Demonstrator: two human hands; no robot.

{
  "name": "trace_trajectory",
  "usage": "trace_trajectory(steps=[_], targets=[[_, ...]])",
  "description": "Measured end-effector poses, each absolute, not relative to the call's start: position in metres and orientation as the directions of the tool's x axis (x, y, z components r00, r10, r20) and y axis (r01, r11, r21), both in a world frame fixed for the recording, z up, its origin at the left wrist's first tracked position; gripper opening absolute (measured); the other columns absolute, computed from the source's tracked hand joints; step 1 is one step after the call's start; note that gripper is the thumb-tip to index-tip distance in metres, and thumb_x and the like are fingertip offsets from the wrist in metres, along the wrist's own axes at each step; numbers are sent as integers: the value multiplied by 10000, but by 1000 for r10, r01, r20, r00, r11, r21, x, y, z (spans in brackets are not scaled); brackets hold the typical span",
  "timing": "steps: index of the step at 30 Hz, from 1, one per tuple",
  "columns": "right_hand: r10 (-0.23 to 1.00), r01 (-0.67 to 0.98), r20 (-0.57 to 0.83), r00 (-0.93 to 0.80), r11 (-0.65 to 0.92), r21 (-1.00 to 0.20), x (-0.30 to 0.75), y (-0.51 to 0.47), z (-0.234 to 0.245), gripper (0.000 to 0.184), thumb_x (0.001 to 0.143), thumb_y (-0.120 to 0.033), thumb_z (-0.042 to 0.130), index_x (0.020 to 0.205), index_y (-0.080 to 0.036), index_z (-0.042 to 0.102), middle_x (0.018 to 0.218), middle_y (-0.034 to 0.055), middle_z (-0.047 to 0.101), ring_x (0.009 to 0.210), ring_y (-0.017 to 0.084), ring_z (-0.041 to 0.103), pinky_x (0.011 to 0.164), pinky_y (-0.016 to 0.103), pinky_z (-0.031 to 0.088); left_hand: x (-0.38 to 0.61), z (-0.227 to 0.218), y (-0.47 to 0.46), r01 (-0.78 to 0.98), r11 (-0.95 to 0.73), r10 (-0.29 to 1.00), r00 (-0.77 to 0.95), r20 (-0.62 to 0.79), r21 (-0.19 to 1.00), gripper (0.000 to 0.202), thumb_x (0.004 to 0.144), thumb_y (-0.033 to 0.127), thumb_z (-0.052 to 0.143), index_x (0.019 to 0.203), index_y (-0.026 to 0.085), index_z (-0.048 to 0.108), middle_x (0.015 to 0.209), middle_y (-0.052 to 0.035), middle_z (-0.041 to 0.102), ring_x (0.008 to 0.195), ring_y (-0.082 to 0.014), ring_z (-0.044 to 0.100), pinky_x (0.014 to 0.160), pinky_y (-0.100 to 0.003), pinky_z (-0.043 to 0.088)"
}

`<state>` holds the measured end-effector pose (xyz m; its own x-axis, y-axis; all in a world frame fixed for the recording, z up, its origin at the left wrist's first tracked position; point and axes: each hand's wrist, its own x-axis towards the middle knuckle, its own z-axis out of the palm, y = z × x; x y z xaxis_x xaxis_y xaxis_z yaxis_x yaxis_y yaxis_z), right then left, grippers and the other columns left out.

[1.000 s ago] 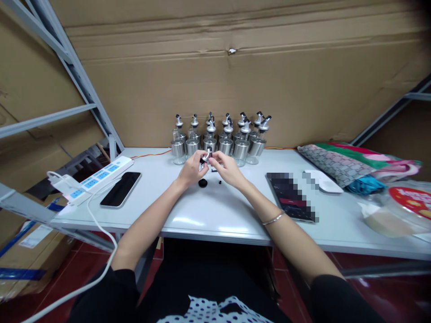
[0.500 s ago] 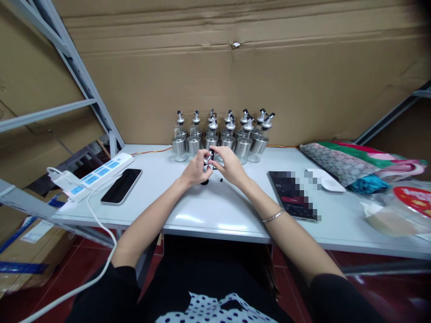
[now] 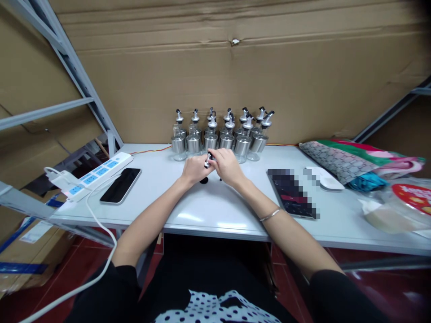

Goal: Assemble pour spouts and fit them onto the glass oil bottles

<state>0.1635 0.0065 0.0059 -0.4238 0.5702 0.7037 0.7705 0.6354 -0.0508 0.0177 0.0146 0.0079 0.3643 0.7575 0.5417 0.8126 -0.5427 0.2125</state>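
Note:
Over the middle of the table my left hand [image 3: 194, 169] is closed around a silver-and-black pour spout [image 3: 208, 162]. My right hand [image 3: 227, 167] meets it from the other side, thumb and fingers pinching the spout's black upper part. The spout's lower end is hidden in my left fist. Just behind my hands stand several glass oil bottles [image 3: 242, 146] with steel sleeves, most of them topped by similar spouts. Two bottles at the front left, one of them this open-necked bottle [image 3: 178, 144], carry no spout. A small black round piece [image 3: 204, 180] lies below my left hand.
To the left are a white power strip [image 3: 101, 172] with a cable and a dark phone [image 3: 121, 186]. On the right lie a larger phone [image 3: 292, 195], a white object [image 3: 325, 179], a patterned bag [image 3: 336, 161] and a red-lidded tub [image 3: 412, 202]. Cardboard [image 3: 202, 72] stands behind.
My left hand has turned over, back upward, and closed round the spout. My right fingers have come in closer onto its black part, and the two hands now touch.

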Motion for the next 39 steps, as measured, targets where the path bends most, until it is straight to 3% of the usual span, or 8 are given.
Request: trace_trajectory(steps=[4, 8, 10, 13, 17, 22, 27, 39], targets=[[484, 747, 762, -431, 665, -1, 164, 6, 8, 447, 977, -373, 274, 1102, -87, 594, 876, 144, 636, 828, 230, 534, 747, 359, 388, 16, 8, 15, 799, -586, 684, 398, 611, 137, 221, 808, 315, 504, 656, 166, 559, 611, -58, 629, 556, -169, 573, 517, -264, 289], [446, 724, 868, -219, 670, -162, 177, 7, 15, 503, 994, -338, 171, 829, -169, 616, 671, 60, 588, 693, 180, 525, 713, 319, 388, 12, 8, 17, 696, -718, 545, 571, 614, -9, 146, 769, 246, 528, 644, 175, 549, 589, -28, 597, 543, -146, 539, 537, -257, 299], [465, 719, 880, -94, 643, -264, 186, 10, 20, 471, 989, -324, 206, 766, -184, 597, 645, 42, 570, 680, 169, 530, 708, 301, 392, 8, 8, 19, 695, -719, 536, 554, 637, 0, 172, 787, 255, 516, 635, 177, 528, 574, -16, 570, 533, -136, 516, 537, -257, 290], [577, 714, 816, 29, 559, -422, 196, 17, 23, 324, 945, -292, 346, 779, -174, 598, 746, 58, 617, 729, 171, 557, 698, 282, 400, -1, 9, 25, 746, -657, 606, 434, 667, 111, 231, 829, 298, 495, 629, 183, 491, 583, -4, 544, 542, -127, 487, 538, -255, 274], [850, 756, 524, 49, 312, -576, 197, 27, 12, 147, 859, -188, 480, 864, -152, 622, 717, 41, 641, 664, 159, 567, 648, 251, 386, -10, 5, 34, 764, -618, 690, 414, 593, 185, 193, 823, 263, 506, 648, 186, 477, 642, -4, 548, 601, -132, 485, 563, -254, 285], [970, 879, 231, -73, 172, -445, 193, 30, -3, 195, 869, -174, 471, 951, -150, 647, 801, 69, 701, 776, 183, 619, 723, 255, 398, -12, -3, 40, 703, -684, 693, 546, 471, 192, 125, 824, 237, 500, 713, 180, 501, 754, -25, 566, 723, -158, 517, 631, -255, 340], [970, 943, 220, -101, 164, -289, 196, 30, -6, 257, 874, -177, 439, 989, -152, 668, 987, 115, 700, 931, 221, 628, 776, 275, 411, -11, -5, 40, 679, -704, 685, 570, 454, 209, 120, 835, 245, 479, 743, 177, 517, 794, -26, 558, 758, -157, 520, 661, -253, 358], [944, 908, 150, -292, 323, -265, 200, 34, -15, 388, 753, 15, 466, 945, -197, 728, 908, 71, 653, 832, 182, 596, 755, 255, 411, -12, -4, 39, 674, -698, 698, 566, 439, 242, 121, 833, 237, 487, 750, 169, 542, 816, -28, 562, 753, -151, 524, 658, -245, 374]])
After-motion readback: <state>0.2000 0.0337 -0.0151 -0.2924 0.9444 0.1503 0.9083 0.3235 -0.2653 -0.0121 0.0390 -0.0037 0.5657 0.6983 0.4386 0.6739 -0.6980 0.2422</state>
